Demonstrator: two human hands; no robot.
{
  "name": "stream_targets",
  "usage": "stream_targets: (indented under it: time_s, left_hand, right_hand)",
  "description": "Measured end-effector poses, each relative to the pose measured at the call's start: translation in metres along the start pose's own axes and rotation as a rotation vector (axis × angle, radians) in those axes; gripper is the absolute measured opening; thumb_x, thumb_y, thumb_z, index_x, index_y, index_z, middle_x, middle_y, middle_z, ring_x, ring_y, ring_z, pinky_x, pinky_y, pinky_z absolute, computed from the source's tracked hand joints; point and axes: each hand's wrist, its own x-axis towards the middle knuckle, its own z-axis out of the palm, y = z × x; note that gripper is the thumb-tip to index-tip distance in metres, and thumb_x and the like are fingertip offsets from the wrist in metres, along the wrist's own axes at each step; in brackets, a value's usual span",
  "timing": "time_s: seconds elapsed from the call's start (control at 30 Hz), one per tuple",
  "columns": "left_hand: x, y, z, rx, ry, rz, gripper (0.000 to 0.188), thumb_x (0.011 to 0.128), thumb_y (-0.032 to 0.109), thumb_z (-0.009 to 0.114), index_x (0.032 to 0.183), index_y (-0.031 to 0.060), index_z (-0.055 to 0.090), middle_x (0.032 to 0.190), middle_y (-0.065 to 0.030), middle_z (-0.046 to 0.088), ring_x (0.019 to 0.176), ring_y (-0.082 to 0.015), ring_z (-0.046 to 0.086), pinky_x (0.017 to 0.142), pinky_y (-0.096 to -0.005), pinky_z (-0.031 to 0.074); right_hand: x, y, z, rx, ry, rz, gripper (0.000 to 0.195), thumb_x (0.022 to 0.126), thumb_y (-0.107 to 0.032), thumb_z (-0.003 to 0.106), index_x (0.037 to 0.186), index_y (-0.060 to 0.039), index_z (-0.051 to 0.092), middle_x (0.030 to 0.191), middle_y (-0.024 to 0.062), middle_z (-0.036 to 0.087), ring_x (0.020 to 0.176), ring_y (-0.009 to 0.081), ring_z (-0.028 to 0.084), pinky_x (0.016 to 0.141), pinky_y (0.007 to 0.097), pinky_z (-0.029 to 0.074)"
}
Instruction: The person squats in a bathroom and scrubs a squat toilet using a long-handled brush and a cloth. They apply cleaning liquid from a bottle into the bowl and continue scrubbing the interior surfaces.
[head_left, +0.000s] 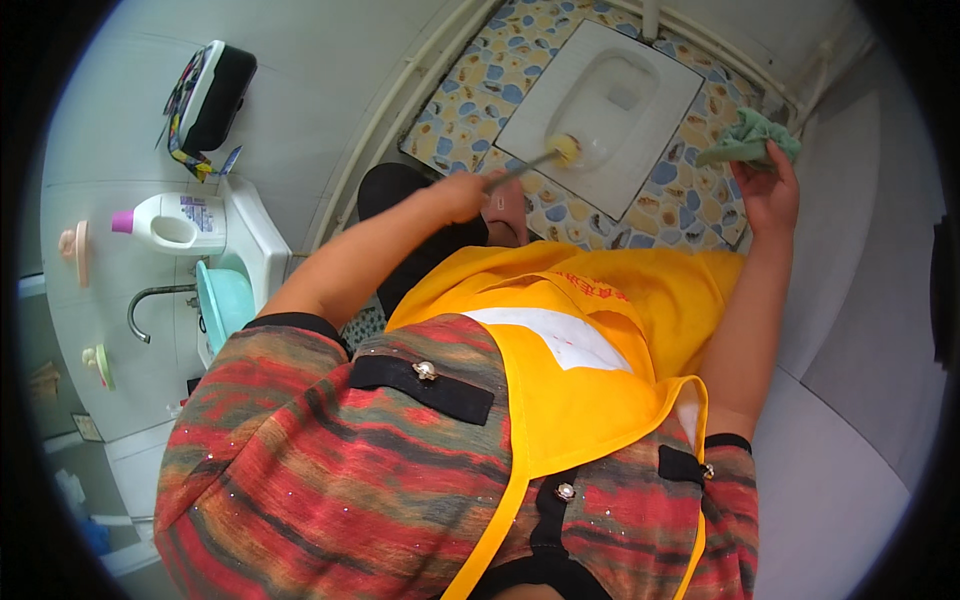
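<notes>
My left hand (459, 198) is closed around the thin grey handle (525, 168) of a toilet brush. The brush's yellow head (562, 150) lies at the near end of the basin of a white squat toilet (525, 124). Whether the head touches the ceramic I cannot tell. Some wet or foamy sheen shows in the basin beside it. Off to the right, my right hand (769, 195) grips a crumpled green cloth (750, 141), held up close to the wall.
Pebble-patterned floor tiles (652, 217) surround the toilet. White pipes (382, 135) run along the left wall. A white washbasin (259, 232) carries a detergent bottle (180, 223) and a turquoise bowl (226, 300) near a curved tap (139, 307). A black-and-white box (219, 94) is on the wall.
</notes>
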Motion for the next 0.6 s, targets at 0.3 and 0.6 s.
stream_targets:
  time_s: [0.3, 0.6]
  left_hand:
    - [0.049, -0.115, -0.064, 0.149, 0.020, -0.351, 0.037, 0.083, 0.015, 0.057, 0.117, 0.0017, 0.053, 0.085, -0.0199, 0.062, 0.054, -0.0297, 0.061, 0.047, -0.0404, 0.049]
    - [0.040, -0.049, -0.013, 0.186, -0.217, -0.366, 0.018, 0.081, 0.005, 0.054, 0.092, -0.0082, 0.058, 0.074, -0.0192, 0.064, 0.059, -0.0313, 0.063, 0.046, -0.0393, 0.051]
  right_hand:
    - [0.004, 0.002, 0.002, -0.035, -0.018, 0.035, 0.032, 0.084, -0.014, 0.059, 0.113, -0.0045, 0.051, 0.111, 0.0112, 0.054, 0.104, 0.0261, 0.053, 0.089, 0.0390, 0.045]
    - [0.006, 0.005, -0.002, -0.039, -0.043, 0.051, 0.032, 0.083, -0.014, 0.059, 0.113, -0.0055, 0.051, 0.110, 0.0101, 0.056, 0.102, 0.0254, 0.054, 0.088, 0.0380, 0.046]
